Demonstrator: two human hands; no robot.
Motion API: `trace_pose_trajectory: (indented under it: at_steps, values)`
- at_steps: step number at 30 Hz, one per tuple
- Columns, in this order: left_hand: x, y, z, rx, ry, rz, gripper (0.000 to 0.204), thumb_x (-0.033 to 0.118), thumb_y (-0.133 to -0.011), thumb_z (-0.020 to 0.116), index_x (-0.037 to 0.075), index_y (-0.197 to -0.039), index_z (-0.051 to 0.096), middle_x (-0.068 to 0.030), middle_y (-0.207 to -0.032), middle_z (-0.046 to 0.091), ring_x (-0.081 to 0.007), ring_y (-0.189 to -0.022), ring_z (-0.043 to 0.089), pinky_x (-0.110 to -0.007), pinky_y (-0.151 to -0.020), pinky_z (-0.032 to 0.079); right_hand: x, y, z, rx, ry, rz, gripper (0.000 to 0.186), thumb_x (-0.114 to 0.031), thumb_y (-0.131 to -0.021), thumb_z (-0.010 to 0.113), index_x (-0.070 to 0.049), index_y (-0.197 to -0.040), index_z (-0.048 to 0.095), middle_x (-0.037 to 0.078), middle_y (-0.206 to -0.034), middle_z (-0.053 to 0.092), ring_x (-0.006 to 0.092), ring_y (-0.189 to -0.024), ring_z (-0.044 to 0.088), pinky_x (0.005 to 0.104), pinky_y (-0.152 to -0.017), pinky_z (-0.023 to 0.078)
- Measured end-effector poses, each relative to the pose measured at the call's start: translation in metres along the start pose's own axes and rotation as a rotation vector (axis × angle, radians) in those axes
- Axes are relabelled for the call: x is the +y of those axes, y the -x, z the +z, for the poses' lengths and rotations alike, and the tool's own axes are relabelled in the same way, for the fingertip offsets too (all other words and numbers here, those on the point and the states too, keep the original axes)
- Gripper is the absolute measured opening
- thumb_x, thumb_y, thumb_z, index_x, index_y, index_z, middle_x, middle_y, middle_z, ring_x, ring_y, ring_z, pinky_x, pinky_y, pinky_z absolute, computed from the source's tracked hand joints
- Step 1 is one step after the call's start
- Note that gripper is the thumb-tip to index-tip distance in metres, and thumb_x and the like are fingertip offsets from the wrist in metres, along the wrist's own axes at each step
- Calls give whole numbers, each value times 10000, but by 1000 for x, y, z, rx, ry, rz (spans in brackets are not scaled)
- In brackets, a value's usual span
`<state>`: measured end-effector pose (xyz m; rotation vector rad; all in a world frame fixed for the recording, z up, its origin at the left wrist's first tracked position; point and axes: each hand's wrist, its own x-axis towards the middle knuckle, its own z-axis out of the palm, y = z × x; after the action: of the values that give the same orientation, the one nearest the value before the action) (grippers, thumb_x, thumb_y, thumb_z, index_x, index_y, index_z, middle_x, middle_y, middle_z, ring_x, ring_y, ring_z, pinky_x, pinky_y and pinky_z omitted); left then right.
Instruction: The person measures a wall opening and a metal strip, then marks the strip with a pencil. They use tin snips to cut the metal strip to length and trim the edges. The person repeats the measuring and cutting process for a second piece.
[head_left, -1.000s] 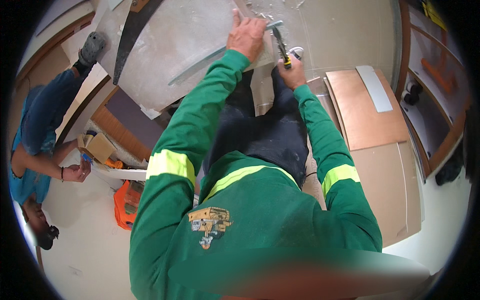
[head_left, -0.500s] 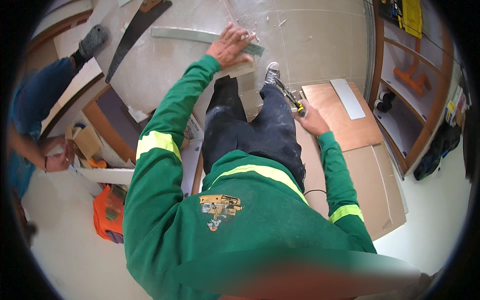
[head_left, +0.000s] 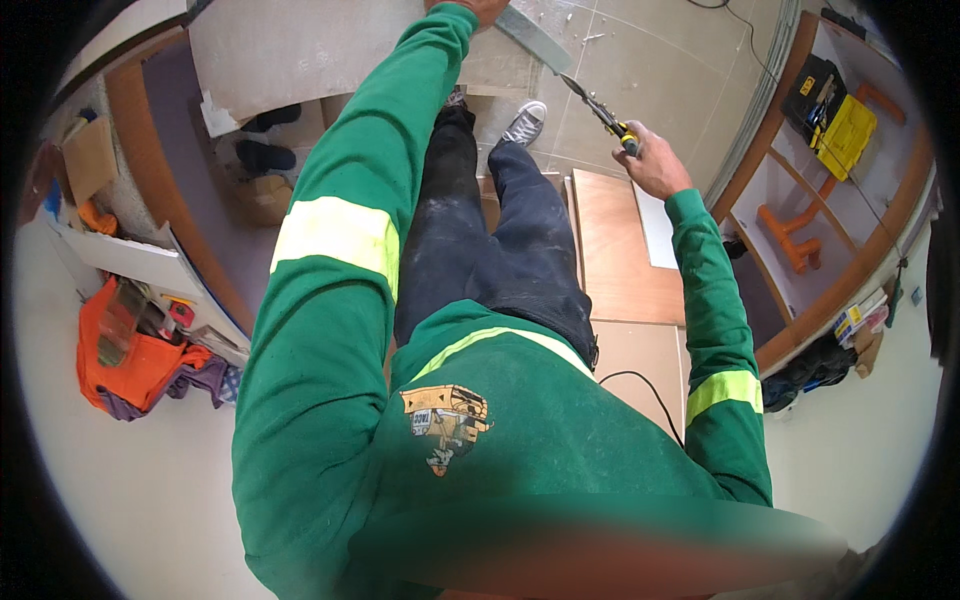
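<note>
Sticking out from the right hand (head_left: 658, 163), a pair of pliers (head_left: 605, 118) with black and yellow handles is gripped pretty firmly, fingers curled around the grips. Its nose is pointed up and left, right at the near end of a pale, flat strip (head_left: 533, 38); whether the two are actually touching can't really be told from this angle. That strip is seen slanting over the tile floor (head_left: 660, 70), up toward the left hand (head_left: 478, 8). Most of that hand is cut off by the top edge, so how its fingers are set, or whether the strip is pinched in them, can't be told.

Under the left forearm, a big pale board (head_left: 300, 40) is partly covered. Just below the strip, a grey sneaker (head_left: 522, 126) with a white toe is planted on the tiles. Over on the right, a wood panel (head_left: 620, 245) is laid beside the leg, with a white piece (head_left: 657, 232) set on it, and a yellow and black toolbox (head_left: 848, 137) is kept in a brown-edged cabinet (head_left: 735, 185).
</note>
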<state>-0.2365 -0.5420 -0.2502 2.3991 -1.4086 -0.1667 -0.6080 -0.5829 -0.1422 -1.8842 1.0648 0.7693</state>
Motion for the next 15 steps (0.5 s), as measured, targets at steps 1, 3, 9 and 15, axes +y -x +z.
trace_pose_trajectory:
  at_steps: [1, 3, 9, 15]
  values:
    - [0, 0, 1, 11, -22, -3, 705, 545, -1041, 559, 173, -1627, 433, -131, -1641, 460, -347, -1533, 383, -552, -1321, 169, -3, -2, -3, -7, -10, -4, 562, -296, -971, 724, 0, -1427, 579, 311, -1229, 706, 475, -1164, 679, 519, -987, 540]
    - [-1, 1, 3, -11, 12, 14, 703, 545, -1042, 560, 175, -1625, 435, -122, -1642, 463, -336, -1532, 388, -551, -1319, 176, -7, -5, -6, -30, -19, -8, 565, -293, -968, 732, 9, -1421, 581, 312, -1239, 704, 476, -1167, 679, 510, -996, 540]
    - [-1, 0, 4, 56, 30, 34, 674, 537, -1041, 568, 175, -1599, 460, -94, -1606, 490, -299, -1502, 421, -532, -1313, 202, -10, -22, -14, -46, 76, -33, 575, -304, -955, 761, 8, -1407, 589, 303, -1232, 706, 469, -1167, 680, 514, -1001, 536]
    - [4, 1, -3, 69, 37, 27, 627, 503, -1046, 578, 178, -1575, 486, -77, -1555, 501, -269, -1471, 443, -511, -1300, 234, -2, -34, -18, -87, 79, -81, 534, -264, -968, 742, 8, -1395, 570, 308, -1277, 674, 471, -1212, 650, 519, -1041, 520]
